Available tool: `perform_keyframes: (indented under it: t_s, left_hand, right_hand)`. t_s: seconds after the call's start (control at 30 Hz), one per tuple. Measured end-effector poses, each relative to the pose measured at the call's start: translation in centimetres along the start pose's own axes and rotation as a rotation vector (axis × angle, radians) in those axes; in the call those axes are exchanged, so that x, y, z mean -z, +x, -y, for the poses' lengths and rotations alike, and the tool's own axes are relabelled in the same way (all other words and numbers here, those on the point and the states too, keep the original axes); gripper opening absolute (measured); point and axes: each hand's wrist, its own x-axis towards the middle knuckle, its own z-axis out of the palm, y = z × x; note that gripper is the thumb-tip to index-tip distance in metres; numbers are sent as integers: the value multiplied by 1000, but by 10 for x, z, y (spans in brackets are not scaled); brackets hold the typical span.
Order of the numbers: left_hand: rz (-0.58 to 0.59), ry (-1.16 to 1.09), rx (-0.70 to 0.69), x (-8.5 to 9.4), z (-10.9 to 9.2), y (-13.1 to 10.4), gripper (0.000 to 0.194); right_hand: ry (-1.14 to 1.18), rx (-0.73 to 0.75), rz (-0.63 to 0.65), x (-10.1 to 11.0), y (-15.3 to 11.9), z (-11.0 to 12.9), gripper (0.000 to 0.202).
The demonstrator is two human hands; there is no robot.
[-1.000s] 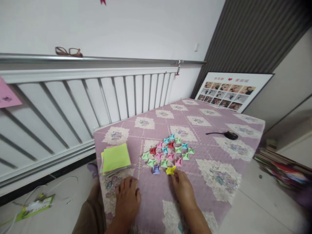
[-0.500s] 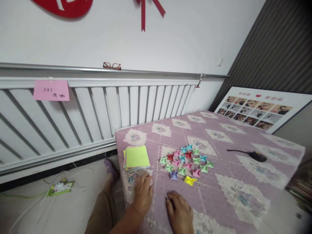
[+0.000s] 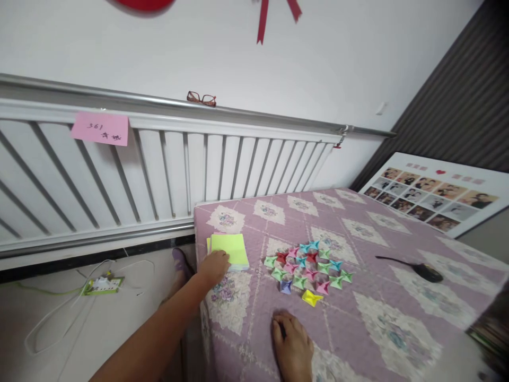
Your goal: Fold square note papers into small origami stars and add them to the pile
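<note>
My left hand [image 3: 217, 267] reaches to the near left corner of a stack of square paper sheets [image 3: 231, 245], whose top sheet is yellow-green. Its fingers are bent and pressed together on that corner; the thumb is hidden. My right hand [image 3: 293, 345] rests on the patterned bedspread [image 3: 258, 297], fingers curled in, and nothing shows in it. Ahead of the right hand stand several small folded paper pieces [image 3: 301, 261] in green, pink, blue and red, grouped closely. A yellow folded piece [image 3: 311, 298] lies nearest to that hand, apart from it.
A black object with a long thin handle [image 3: 425, 271] lies to the right. Behind the bed are a white radiator [image 3: 230, 164] and glasses [image 3: 201, 98] on its pipe. A photo board [image 3: 433, 193] leans at the far right. A power strip [image 3: 104, 285] with cables lies on the floor.
My left hand has moved forward and left, from the bedspread onto the paper stack's corner. The right hand stays in place. The view has tilted and shifted slightly.
</note>
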Motion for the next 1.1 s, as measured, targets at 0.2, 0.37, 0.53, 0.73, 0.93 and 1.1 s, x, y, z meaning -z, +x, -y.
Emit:
perform_keyframes:
  t_s: [0.2,0.37,0.53,0.73,0.93,1.1]
  left_hand:
    - [49,-17,0,4,5,6,24]
    - [67,1,112,7,9,17,28]
    - [75,-5,168,11,15,28,30]
    - [72,-40,219,15,19,28,29]
    - [64,-88,184,16,22,19,25]
    - [4,-106,112,21,19,6,23]
  right_hand:
    - [16,-9,15,2,-1,2,27]
    - [29,-14,1,3,-1,4,26]
    - [35,-13,-15,4,-2,5,26]
    - [19,-19,0,5,-2,6,25]
    - [27,-26,20,7,-4,6,25]
    - [54,-19,10,7,-5,4,24]
